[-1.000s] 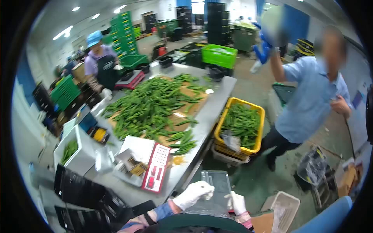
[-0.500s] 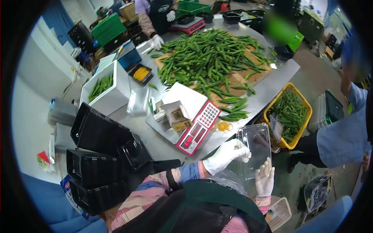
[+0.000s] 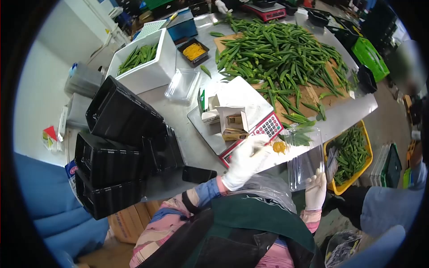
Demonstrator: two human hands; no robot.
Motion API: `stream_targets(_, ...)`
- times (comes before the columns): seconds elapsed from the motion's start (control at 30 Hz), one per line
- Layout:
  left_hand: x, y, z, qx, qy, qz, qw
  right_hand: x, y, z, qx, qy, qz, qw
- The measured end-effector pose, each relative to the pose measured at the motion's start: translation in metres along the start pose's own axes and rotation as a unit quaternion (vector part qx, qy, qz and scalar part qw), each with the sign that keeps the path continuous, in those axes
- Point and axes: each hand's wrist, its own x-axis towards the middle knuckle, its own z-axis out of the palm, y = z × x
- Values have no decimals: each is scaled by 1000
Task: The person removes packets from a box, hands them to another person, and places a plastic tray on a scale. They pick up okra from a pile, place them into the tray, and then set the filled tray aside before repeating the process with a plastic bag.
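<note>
Tray point(image 3: 305, 163): clear, gripped at its near edge by curled right hand point(image 3: 315, 192). Left hand point(image 3: 245, 164), half-curled, contents indiscernible, has shifted away toward the scale point(image 3: 269, 127); support is apparently right-handed only. Okra pile point(image 3: 279, 51) lies beyond both hands.

Person's head point(image 3: 405, 67) blurred; L hand point(image 3: 246, 161) hides pt. of scale point(image 3: 269, 127).

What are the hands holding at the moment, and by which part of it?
The right hand holds a clear plastic tray by the near end of its right side. Whether the left hand pinches anything cannot be told.
</note>
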Motion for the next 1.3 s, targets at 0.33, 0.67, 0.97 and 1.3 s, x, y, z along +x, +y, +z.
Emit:
stream_targets(0.33, 22, -51, -14, 240, 343, 95, 903, 200, -23, -20, -65, -17, -6, 998)
stream_targets(0.67, 51, -68, 23, 53, 437, 95, 893, 301, -36, 48, -639, -41, -347, 685)
stream_targets(0.97, -44, -18, 34, 128, 622, 69, 769, 211, 111, 257, -486, -601, -335, 538)
stream_targets(1.3, -124, -4, 64, 248, 644, -24, 724, 173, 188, 302, -531, -619, -239, 527)
